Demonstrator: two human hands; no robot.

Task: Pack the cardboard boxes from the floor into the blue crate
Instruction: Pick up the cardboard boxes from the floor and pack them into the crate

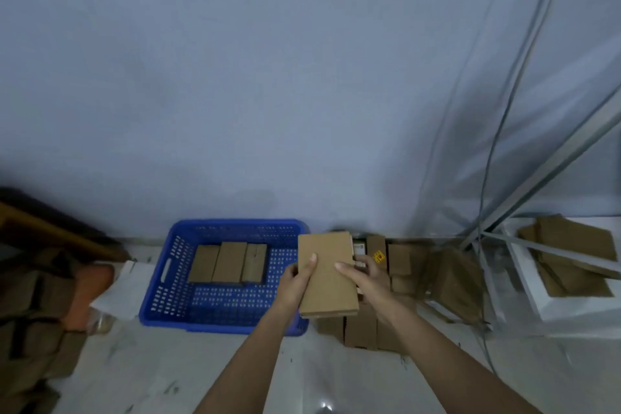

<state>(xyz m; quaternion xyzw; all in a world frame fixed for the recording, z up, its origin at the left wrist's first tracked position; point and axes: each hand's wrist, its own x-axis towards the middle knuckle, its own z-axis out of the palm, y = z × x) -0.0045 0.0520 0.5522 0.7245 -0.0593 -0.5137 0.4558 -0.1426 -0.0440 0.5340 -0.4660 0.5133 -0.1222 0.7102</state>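
A flat cardboard box is held between both hands just right of the blue crate. My left hand grips its left edge with the thumb on top. My right hand grips its right edge. The box hangs above a pile of cardboard boxes on the floor. Three cardboard boxes lie side by side inside the crate, towards its back. The crate's front half shows bare mesh floor.
The crate stands against a pale wall. More boxes are stacked at the wall to the right. A white bin with cardboard sheets stands far right, behind metal rods. Dark bundles lie at left.
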